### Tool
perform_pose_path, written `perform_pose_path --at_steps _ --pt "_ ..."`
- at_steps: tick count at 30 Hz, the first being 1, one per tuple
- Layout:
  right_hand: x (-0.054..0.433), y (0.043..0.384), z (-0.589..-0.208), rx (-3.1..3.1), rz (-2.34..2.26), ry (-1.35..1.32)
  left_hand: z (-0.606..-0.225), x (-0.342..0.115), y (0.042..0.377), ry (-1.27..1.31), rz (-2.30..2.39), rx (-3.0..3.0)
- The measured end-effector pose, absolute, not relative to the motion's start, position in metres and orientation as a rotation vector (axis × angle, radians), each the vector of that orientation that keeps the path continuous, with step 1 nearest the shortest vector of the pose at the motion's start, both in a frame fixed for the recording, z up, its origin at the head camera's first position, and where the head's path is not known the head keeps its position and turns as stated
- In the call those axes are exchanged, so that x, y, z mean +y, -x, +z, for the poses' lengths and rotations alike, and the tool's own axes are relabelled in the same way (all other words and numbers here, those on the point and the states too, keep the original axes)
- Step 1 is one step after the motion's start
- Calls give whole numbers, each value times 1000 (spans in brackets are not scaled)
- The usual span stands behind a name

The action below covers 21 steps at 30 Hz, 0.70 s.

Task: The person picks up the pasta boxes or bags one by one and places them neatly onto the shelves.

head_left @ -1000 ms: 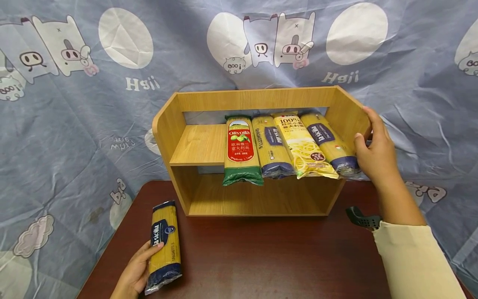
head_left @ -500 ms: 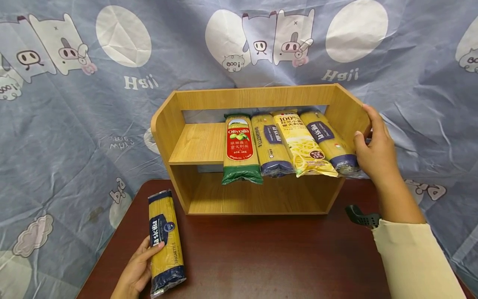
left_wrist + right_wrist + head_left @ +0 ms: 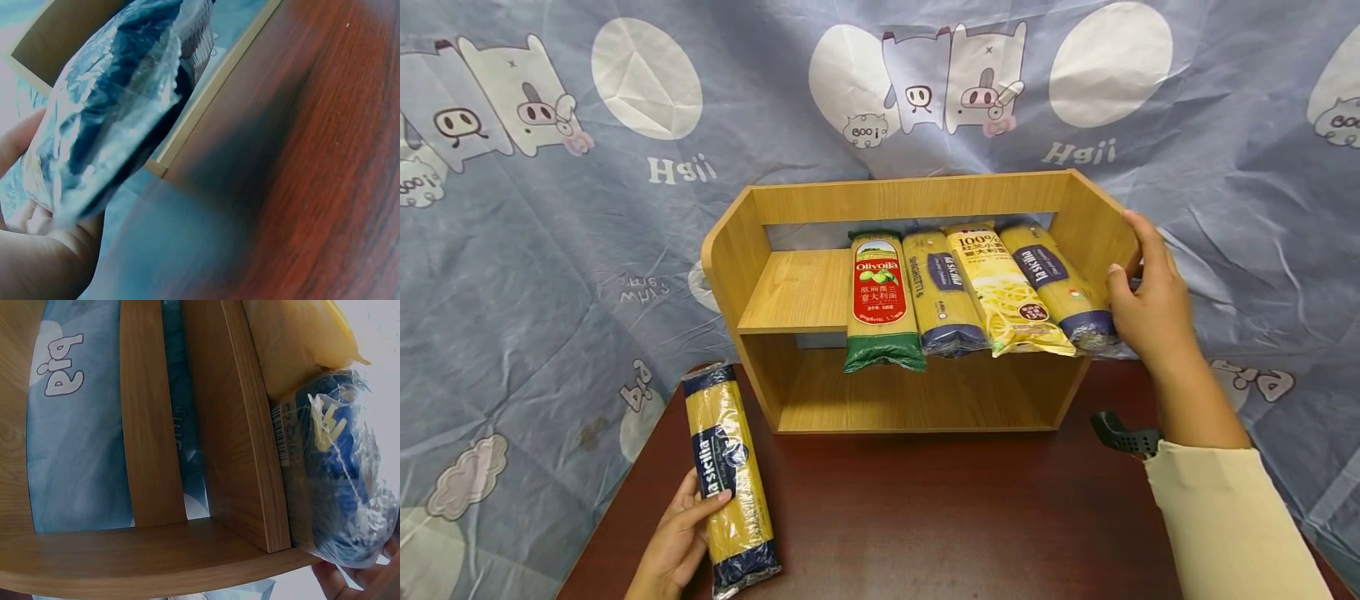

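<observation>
My left hand (image 3: 679, 533) grips a pack of spaghetti (image 3: 730, 450) above the table at the left, thumb across its front. This pack is yellow with dark blue ends and a "la sicilia" label. Its crinkled clear end (image 3: 125, 94) fills much of the left wrist view. At the right, my right hand (image 3: 1153, 308) holds the side panel (image 3: 1093, 229) of a wooden two-level shelf (image 3: 917, 198), thumb inside and fingers over the outer edge. Beside that thumb lies another la sicilia spaghetti pack (image 3: 1060, 287), whose wrapped blue end (image 3: 344, 481) shows in the right wrist view.
Three more pasta packs share the upper board: a green-and-red Olivoilà pack (image 3: 883, 300), a blue-labelled spaghetti pack (image 3: 946, 292) and a bright yellow pack (image 3: 1007, 292). Their ends overhang the front edge. Bare board (image 3: 797, 287) shows left of them. A patterned cloth (image 3: 550, 275) hangs behind.
The spaghetti pack in my left hand has swung, its top going up and left, its lower end to the right. My right hand stays on the side panel.
</observation>
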State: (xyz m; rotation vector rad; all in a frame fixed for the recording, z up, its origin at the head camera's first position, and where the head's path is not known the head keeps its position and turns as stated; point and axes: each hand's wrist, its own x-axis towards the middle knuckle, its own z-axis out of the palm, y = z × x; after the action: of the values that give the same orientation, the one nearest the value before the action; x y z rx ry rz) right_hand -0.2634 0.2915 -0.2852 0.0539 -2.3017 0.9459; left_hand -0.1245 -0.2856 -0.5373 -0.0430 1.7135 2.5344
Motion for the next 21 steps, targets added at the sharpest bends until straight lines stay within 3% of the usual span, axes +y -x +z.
perform_pose_path --at_steps 9,21 --pt "290 262 -285 -2294 946 -65 -527 -281 122 -111 2584 1724" --pt "291 263 -285 -2297 947 -67 -512 -266 120 -120 2557 1846"
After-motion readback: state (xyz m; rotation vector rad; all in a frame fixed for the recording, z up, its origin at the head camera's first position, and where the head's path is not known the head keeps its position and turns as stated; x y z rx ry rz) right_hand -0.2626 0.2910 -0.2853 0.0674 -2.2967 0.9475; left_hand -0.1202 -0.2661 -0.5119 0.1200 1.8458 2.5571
